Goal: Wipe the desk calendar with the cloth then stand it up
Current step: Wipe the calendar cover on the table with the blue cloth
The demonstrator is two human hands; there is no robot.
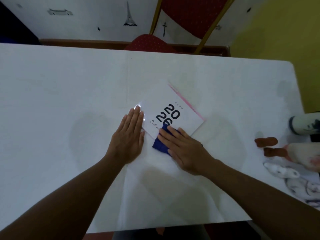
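A white desk calendar with "2026" printed on it and a pink edge lies flat and turned at an angle in the middle of the white table. My left hand rests flat, fingers together, with its fingertips on the calendar's left corner. My right hand presses a folded dark blue cloth onto the calendar's near corner. The cloth covers part of the printed lettering and hangs off onto the table.
At the table's right edge lie soft toys: a white and pink one with brown feet, a grey-white piece and a printed white fabric item. A red chair stands behind the table's far edge.
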